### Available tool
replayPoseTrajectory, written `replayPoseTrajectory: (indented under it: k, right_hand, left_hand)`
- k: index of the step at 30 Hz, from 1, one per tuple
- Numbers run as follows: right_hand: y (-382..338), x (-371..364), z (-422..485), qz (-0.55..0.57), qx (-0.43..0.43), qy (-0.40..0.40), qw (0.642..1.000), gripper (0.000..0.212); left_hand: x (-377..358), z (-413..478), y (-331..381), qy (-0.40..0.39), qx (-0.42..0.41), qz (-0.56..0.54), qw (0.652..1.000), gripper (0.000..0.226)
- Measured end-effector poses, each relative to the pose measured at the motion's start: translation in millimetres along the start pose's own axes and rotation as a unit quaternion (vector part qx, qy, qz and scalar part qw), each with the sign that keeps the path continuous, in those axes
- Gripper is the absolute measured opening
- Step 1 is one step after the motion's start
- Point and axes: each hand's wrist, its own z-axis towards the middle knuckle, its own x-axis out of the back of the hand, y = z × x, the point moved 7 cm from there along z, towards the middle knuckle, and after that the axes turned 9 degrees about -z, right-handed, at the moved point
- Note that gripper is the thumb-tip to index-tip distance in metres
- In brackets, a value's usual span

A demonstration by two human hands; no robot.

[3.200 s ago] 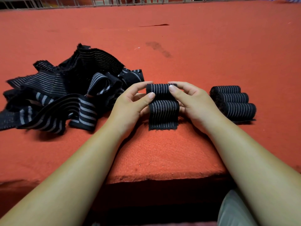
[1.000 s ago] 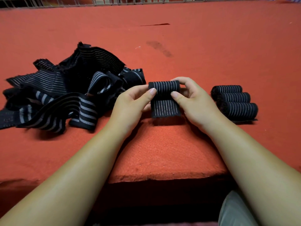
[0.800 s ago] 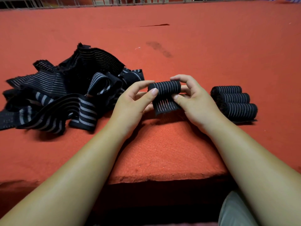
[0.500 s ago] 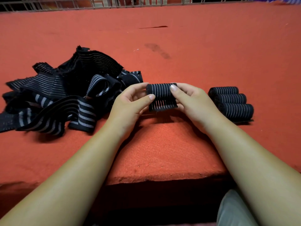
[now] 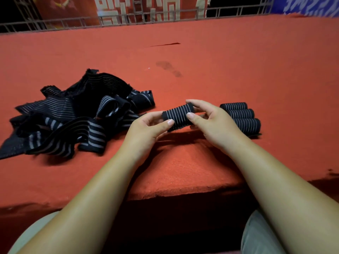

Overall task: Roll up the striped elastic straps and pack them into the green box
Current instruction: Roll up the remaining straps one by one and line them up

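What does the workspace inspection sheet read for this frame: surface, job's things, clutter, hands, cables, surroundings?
Surface: red felt table, dark stain beyond the hands.
Job's things: held roll, no loose tail showing; three finished rolls side by side, right; loose strap pile, left; green box not in view.
Clutter: nothing seen.
Grippers: left hand and right hand each pinch one end of the held roll.
Cables: nothing seen.
Surroundings: metal railing behind the table, red banner beyond.
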Motion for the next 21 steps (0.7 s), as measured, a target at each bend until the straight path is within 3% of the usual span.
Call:
replayPoseTrajectory:
  k: [8,14,17,21]
  right_hand:
    - [16.8,43.5,-29.1,0.014,-0.038,0.055,0.998,0.043]
    - [21.1,81.4,-43.2,0.01,-0.034,0.09,0.995,0.034]
    - [29.8,100.5,-52.6,-0.001,-0.046,0.091,0.995,0.028]
    - [46.4,116.6,-63.3,-0.014,-0.068,0.066,0.995,0.022]
  left_hand:
    - [-48.8,-10.7,8.7,-0.028,-0.047,0.054,0.997,0.035]
    - [-88.1,-9.1,15.8,-0.002,-0.086,0.104,0.991,0.042]
    - [-107.8,-10.2,13.7,-0.021,-0.084,0.127,0.988,0.056]
    - [-130.5,-17.3,6.5,-0.047,-0.083,0.127,0.987,0.047]
